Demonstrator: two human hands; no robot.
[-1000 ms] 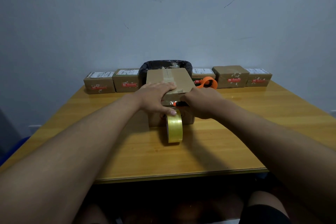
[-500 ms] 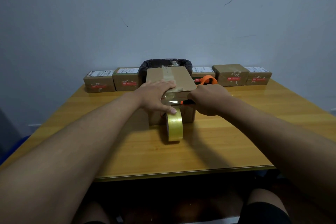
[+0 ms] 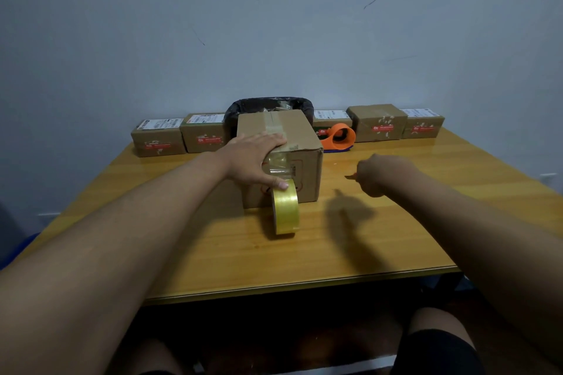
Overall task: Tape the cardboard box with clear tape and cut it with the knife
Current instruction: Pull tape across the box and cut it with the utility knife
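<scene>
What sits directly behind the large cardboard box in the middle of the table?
A black-lined bin stands behind the large brown cardboard box, with crumpled clear material showing at its rim. The box hides the bin's lower part and most of its contents.

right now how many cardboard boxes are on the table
6: the big box under the left hand; five small along the wall at. Others may hide behind the big box.

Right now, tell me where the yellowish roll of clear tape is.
In the head view, the yellowish roll of clear tape stands on edge on the wooden table, against the near face of the brown cardboard box, under the left hand's thumb.
</scene>
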